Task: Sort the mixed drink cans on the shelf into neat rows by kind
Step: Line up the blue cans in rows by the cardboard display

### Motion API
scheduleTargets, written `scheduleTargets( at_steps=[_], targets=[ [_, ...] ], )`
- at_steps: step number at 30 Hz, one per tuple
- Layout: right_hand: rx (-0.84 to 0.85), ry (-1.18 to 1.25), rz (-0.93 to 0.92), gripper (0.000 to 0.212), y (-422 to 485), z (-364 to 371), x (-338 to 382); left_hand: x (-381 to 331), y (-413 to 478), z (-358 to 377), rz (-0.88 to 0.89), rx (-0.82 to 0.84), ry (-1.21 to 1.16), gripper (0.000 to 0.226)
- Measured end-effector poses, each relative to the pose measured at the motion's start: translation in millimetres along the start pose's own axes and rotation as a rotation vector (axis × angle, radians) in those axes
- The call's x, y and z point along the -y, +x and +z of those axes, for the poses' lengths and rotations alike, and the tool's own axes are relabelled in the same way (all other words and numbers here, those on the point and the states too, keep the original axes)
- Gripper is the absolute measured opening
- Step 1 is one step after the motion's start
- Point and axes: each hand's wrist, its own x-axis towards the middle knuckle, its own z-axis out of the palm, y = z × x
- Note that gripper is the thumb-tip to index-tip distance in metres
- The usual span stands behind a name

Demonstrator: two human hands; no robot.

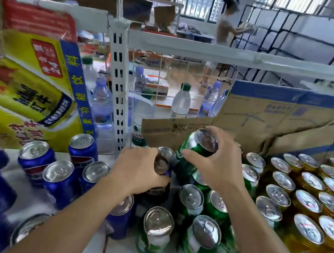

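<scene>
So I've got my left hand wrapped round a dark aluminium can standing mid-shelf. Can't tell if it's off the white shelf board or not, it's kinda blurry there. My right hand grips a green aluminium drink can near its top, tilted, held above the other green cans bunched at the front middle. Blue Pepsi cans sit loosely on the left, and gold-coloured cans are packed in rows on the right.

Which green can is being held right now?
The green can in the right hand, tilted at the back of the group; the other green cans stand untouched.
</scene>
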Motion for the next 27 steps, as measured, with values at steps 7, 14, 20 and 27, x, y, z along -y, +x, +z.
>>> scheduleTargets(
  at_steps=[7, 14, 20, 27],
  targets=[
    [0.124, -0.028, -0.062, 0.058, 13.1, -3.8, 0.2, 1.9, -12.1, -53.8, -0.084, -0.227, -0.361, 0.045],
    [0.507, -0.262, -0.100, 0.061, 12.6, 16.0, 7.8, 14.7, -20.8, -77.6, -0.132, -0.457, -0.411, 0.055],
    [0.713, -0.694, -0.168, 0.053, -3.8, 45.3, 12.5, 31.7, -17.8, -66.3, -0.194, -0.473, -0.284, 0.049],
    [0.641, -0.574, -0.097, 0.045, 26.5, 43.6, 22.3, 52.6, -9.9, -64.0, -0.262, -0.471, -0.257, 0.056]
  ],
)
